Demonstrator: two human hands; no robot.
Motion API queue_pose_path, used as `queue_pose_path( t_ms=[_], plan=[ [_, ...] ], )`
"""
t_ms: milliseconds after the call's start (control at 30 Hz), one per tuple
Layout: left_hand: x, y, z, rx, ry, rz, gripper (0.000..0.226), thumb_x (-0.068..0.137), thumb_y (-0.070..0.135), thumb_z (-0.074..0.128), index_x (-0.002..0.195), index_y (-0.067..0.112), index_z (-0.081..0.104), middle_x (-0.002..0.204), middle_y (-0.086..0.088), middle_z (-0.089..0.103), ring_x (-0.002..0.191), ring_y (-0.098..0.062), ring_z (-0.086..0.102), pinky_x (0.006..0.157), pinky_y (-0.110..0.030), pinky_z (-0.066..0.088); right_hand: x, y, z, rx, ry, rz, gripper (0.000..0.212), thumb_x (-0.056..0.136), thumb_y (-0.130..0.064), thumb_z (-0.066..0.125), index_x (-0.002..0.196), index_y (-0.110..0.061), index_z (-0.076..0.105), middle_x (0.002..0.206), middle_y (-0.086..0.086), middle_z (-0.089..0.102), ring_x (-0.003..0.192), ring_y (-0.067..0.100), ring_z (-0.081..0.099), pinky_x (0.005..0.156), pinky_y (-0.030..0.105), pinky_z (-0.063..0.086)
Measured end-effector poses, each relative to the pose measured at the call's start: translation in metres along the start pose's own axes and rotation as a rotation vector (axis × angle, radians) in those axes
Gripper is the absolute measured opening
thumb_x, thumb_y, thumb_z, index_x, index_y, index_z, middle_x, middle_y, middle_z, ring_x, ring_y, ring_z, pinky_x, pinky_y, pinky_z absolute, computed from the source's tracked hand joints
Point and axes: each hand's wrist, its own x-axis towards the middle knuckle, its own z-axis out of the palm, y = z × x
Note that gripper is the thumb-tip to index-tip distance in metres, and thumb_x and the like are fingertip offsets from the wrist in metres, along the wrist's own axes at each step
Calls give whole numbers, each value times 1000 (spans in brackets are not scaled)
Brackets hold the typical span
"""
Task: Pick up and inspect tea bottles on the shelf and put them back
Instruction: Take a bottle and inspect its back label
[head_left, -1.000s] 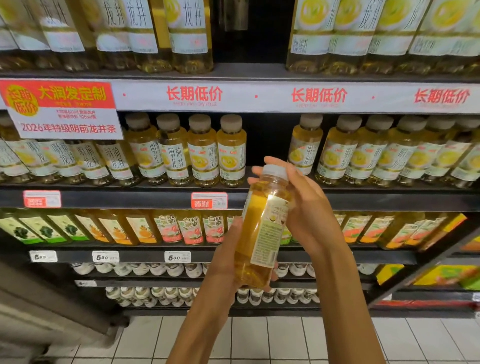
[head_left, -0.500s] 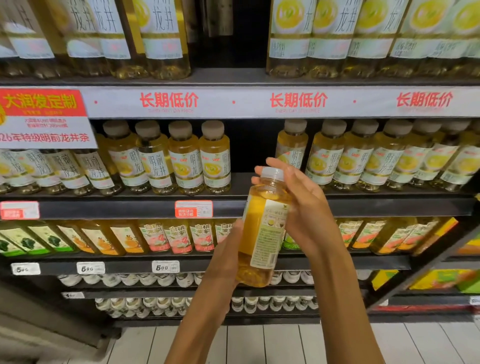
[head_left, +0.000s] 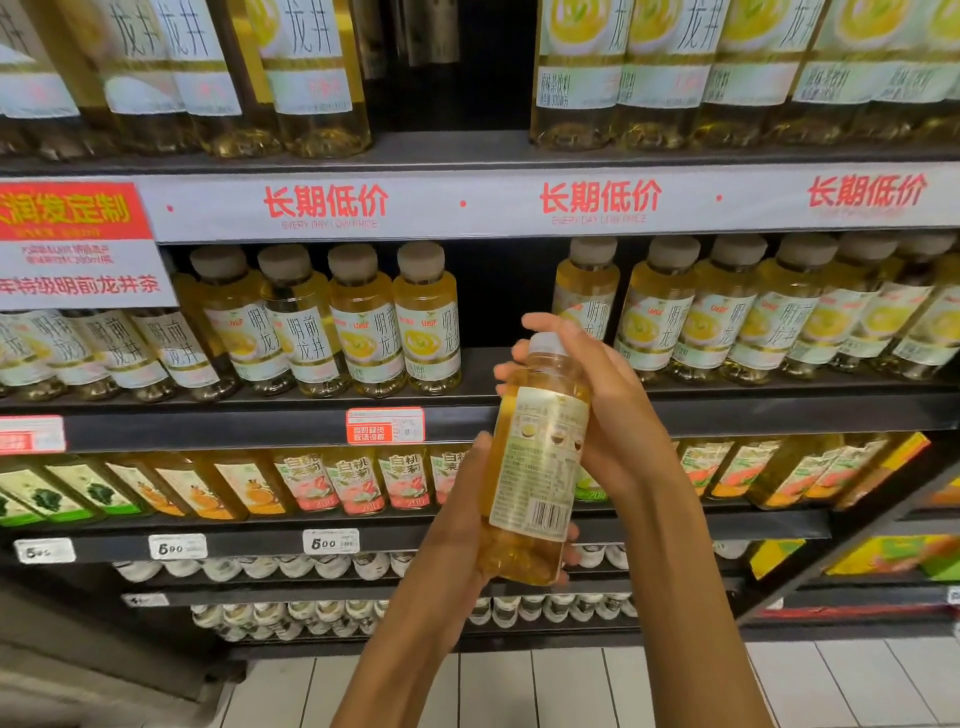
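Left hand (head_left: 457, 525) cups the base and right hand (head_left: 602, 410) wraps the neck, fingers curled on the tea bottle (head_left: 537, 462), back label turned viewward for reading.

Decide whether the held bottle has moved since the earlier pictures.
Yes. Against the red shelf tag, the bottle now sits farther right and slightly higher.
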Motion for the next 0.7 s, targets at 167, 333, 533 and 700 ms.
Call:
queue_pose_path(
  t_ms=[167, 333, 533, 700],
  plan=[
    [12, 15, 2, 70, 181, 18, 36, 92, 50, 38, 86, 31, 67, 108, -6, 71, 107, -26, 63, 103, -49, 44, 2, -8, 2, -211, 1, -55, 22, 98, -28, 49, 108, -19, 67, 94, 2, 70, 92, 21, 70, 76, 30, 56],
    [10, 16, 7, 10, 182, 67, 49, 68, 62, 40, 89, 29, 69, 100, -6, 74, 97, -28, 69, 93, -48, 52, 4, -7, 5, -295, -6, -52, 27, 96, -32, 47, 110, -17, 64, 102, 4, 72, 94, 19, 70, 72, 25, 56],
    [5, 7, 0, -170, -64, -30, 68, 75, 66, 40, 92, 11, 76, 77, -18, 69, 59, -29, 65, 61, -34, 56, 7, -7, 10, 39, -81, 32, 42, 88, -42, 45, 108, -10, 64, 92, 11, 72, 85, 25, 71, 76, 33, 58],
    [7, 8, 1, -159, -93, -63, 69, 76, 66, 37, 90, 11, 77, 79, -19, 70, 62, -30, 67, 65, -36, 57, 4, -6, 10, 48, -76, -41, 38, 92, -41, 46, 107, -11, 63, 80, 7, 65, 73, 21, 68, 72, 33, 57]
  ],
)
